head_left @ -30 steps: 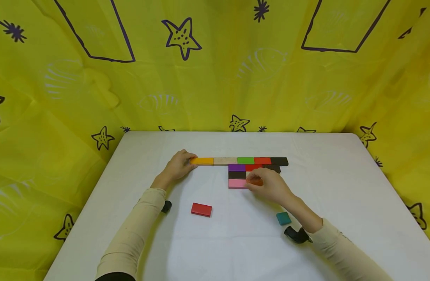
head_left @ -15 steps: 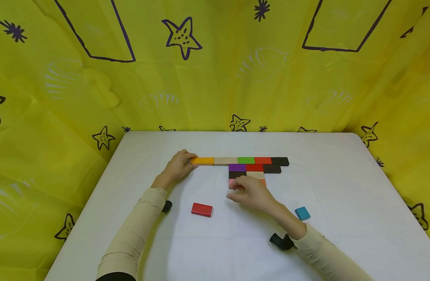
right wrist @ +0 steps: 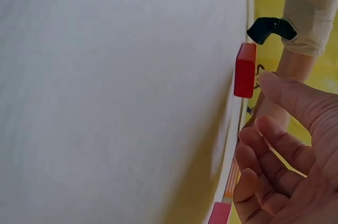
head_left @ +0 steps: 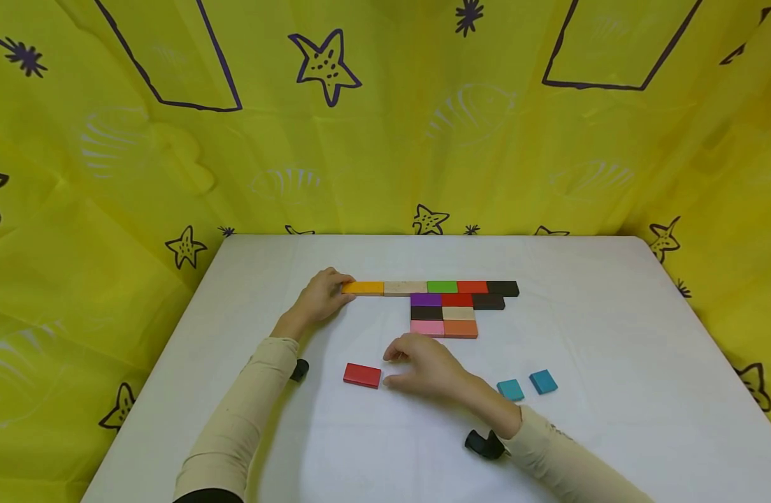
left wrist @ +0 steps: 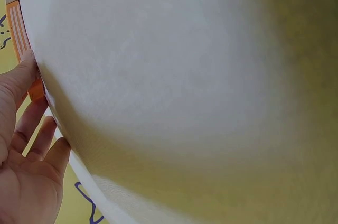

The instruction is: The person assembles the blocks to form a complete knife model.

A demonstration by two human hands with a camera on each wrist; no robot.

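My left hand (head_left: 316, 297) pinches the left end of a yellow-orange wooden block (head_left: 365, 288), thumb on one side and a finger on the other in the left wrist view. That block begins a long row with a beige block (head_left: 405, 287), a green block (head_left: 442, 287), a red one and a dark one. Shorter rows lie against its near side, ending in a pink block (head_left: 426, 327) and an orange block (head_left: 460, 329). My right hand (head_left: 430, 367) holds nothing; its thumb and fingers are parted beside a loose red block (head_left: 362, 375), also seen in the right wrist view.
Two loose blue-teal blocks, one teal (head_left: 510, 390) and one blue (head_left: 543, 381), lie to the right, just beyond my right forearm. Everything rests on a white-covered table (head_left: 360, 447). A yellow patterned curtain (head_left: 385, 161) stands behind it.
My right hand has left the orange block in the nearest row and moved left and nearer, up to the loose red block. The left hand stays in place.
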